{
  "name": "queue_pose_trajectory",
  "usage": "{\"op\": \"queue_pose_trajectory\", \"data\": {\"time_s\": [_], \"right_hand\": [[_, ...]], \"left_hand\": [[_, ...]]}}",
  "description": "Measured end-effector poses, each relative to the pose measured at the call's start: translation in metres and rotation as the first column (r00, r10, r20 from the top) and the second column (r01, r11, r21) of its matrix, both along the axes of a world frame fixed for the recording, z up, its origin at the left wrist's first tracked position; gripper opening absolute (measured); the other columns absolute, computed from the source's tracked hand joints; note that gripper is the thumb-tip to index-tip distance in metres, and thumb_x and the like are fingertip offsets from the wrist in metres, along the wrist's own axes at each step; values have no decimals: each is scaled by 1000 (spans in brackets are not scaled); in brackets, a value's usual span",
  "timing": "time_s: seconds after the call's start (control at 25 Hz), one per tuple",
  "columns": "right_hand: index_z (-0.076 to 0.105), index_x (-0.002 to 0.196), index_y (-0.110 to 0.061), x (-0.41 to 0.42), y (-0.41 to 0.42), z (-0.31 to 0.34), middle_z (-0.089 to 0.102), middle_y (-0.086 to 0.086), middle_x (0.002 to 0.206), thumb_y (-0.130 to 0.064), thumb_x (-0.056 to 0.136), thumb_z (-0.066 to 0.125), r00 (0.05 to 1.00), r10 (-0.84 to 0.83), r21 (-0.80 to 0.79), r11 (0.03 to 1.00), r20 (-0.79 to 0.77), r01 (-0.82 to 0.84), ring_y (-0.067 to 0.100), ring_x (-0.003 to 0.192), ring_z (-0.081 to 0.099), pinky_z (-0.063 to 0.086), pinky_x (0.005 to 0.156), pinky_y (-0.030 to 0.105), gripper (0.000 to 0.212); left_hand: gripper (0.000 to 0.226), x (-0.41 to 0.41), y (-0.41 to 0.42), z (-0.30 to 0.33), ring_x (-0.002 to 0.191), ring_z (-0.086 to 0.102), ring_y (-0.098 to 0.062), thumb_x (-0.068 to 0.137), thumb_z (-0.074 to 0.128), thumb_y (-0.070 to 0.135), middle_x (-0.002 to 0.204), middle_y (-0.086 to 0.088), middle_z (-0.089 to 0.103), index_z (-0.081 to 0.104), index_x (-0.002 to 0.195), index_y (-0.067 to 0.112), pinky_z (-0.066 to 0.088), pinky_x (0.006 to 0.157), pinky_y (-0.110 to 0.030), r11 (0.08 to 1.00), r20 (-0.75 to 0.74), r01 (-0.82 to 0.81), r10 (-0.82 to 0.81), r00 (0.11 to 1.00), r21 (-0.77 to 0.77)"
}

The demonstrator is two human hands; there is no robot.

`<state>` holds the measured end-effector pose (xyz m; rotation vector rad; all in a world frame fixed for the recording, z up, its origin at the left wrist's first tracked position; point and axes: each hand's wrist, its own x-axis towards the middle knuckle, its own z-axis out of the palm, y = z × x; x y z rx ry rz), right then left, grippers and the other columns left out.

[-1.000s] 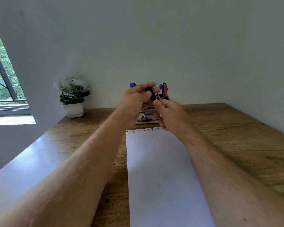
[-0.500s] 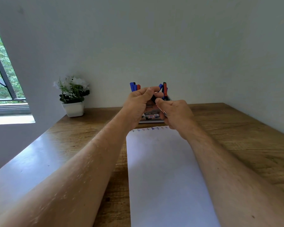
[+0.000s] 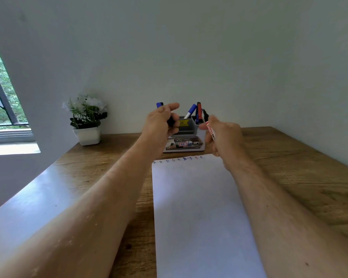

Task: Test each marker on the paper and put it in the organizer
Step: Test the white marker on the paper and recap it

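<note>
left hand (image 3: 159,122): fingers curled round black cap (image 3: 170,121)
right hand (image 3: 223,135): fingers gripping uncapped marker (image 3: 209,125), tip toward 11 o'clock
organizer (image 3: 186,133): 12 o'clock of paper (image 3: 199,207)

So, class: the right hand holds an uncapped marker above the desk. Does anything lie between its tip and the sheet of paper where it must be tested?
Nothing visible does. The right hand holds the marker above the paper's far edge, near the row of test marks. The left hand, gripping the black cap, is off to the side.
</note>
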<state>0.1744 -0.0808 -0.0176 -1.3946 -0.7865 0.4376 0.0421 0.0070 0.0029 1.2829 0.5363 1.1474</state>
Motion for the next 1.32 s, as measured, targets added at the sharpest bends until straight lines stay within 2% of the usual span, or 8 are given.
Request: {"op": "queue_pose_trajectory", "data": {"time_s": [0.12,0.2,0.28,0.32,0.64,0.92,1.08,1.32], "right_hand": [[67,107,-16,9,-6,0,71,9,69,-18,97,51,996,63,61,996,-62,-59,15,43,52,38,38,23,19],[64,109,-24,10,-10,-1,73,14,74,-11,94,53,990,128,99,988,-57,-122,19,43,55,39,38,23,22],[68,104,-25,9,-10,-2,74,15,76,-9,91,55,985,164,126,980,-55,-156,21,41,54,38,38,21,24],[70,100,-25,8,-11,-2,74,14,78,-9,91,55,983,175,137,977,-51,-166,21,40,54,38,38,21,23],[69,103,-20,13,-12,-2,78,7,91,2,91,43,970,228,224,953,-84,-205,20,46,62,42,38,22,36],[72,97,-15,13,-9,-11,66,-1,70,-19,92,68,977,-88,206,977,196,46,1,55,59,47,49,17,8],[71,90,-14,14,-6,-19,62,-7,65,-26,90,67,880,-218,119,975,422,185,5,55,59,41,44,11,13],[66,96,-9,21,1,-29,67,1,77,-26,86,68,909,-229,-85,958,348,273,10,57,65,41,36,11,20]], "left_hand": [[28,12,-12,-4,62,51,-10,102,40,11,70,4,57,66,92,15,48,58,-23,985,-320,33,23,947,167],[24,16,-14,-12,71,56,-12,99,43,16,83,3,64,67,97,16,48,64,-26,856,-673,150,268,689,495],[21,16,-16,-20,77,60,-14,97,48,23,93,2,68,68,101,19,48,67,-28,649,-724,325,583,369,688],[18,16,-16,-23,79,60,-14,96,52,25,94,2,69,68,101,20,48,67,-27,637,-726,349,602,332,687],[25,13,-9,-34,90,60,-13,92,61,41,105,6,67,69,114,31,52,86,-31,698,-841,469,462,283,541],[32,16,-16,-32,110,59,-17,96,58,41,128,4,64,65,126,33,48,100,-36,693,-856,505,445,262,515],[33,18,-17,-33,115,57,-19,97,57,38,134,1,61,63,128,32,46,103,-37,711,-868,499,425,258,496],[34,20,-16,-35,121,54,-20,98,55,38,138,0,58,61,130,30,43,105,-36,710,-868,500,426,255,495]]}}
